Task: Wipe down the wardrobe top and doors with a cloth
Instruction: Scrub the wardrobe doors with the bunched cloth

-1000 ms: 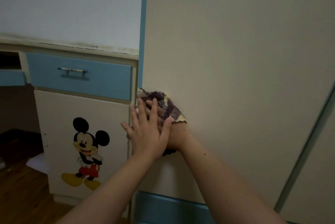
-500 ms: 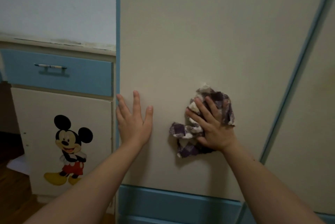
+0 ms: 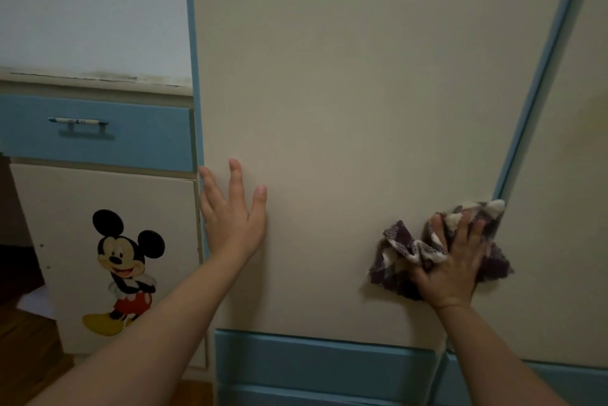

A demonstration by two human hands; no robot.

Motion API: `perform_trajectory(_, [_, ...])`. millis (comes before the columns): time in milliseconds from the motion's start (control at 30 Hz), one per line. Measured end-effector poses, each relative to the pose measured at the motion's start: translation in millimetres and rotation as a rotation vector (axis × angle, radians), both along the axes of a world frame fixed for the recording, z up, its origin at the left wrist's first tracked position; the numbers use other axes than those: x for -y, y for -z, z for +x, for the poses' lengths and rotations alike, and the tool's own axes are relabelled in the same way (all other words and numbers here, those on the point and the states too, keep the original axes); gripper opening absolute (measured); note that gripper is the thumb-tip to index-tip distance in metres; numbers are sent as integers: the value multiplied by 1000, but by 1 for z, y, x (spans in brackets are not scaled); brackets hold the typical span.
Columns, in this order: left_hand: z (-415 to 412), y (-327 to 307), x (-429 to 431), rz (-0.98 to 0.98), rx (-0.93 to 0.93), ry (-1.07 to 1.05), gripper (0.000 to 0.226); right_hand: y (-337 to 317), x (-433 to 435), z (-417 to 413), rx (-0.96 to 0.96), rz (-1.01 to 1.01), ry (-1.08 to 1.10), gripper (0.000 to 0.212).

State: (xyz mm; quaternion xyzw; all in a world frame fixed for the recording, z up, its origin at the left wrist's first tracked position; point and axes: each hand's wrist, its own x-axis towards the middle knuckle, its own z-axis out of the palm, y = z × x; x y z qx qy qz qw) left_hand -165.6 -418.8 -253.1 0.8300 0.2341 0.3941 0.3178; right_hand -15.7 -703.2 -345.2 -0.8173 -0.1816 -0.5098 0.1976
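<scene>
Cloth (image 3: pixel 398 241) is pressed flat against the cream wardrobe door (image 3: pixel 345 109) by the right hand (image 3: pixel 452 261), fingers spread, touching the door's blue right edge strip (image 3: pixel 539 76). Bare panel is left between it and the left hand (image 3: pixel 230 218), laid open-fingered by the left edge.

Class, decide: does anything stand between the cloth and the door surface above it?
Nothing visible does. The right hand presses the cloth against the door, whose surface above is bare. The left hand rests near the door's left edge, well aside.

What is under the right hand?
A purple-and-white cloth, pressed against the cream door by the right hand. The hand covers the cloth's middle, and the patch of door behind the cloth cannot be seen.
</scene>
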Motion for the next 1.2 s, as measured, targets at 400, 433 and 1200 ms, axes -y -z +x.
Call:
perform_trajectory(400, [-15, 1, -24, 29, -7, 154, 54, 29, -51, -26, -100, 23, -38, 94])
perform_trajectory(433, [-15, 1, -24, 20, -1, 164, 53, 27, -67, -29, -53, -29, -45, 95])
perform_trajectory(1200, [-32, 52, -37, 48, -174, 179, 58, 56, -265, -83, 254, -816, -253, 74])
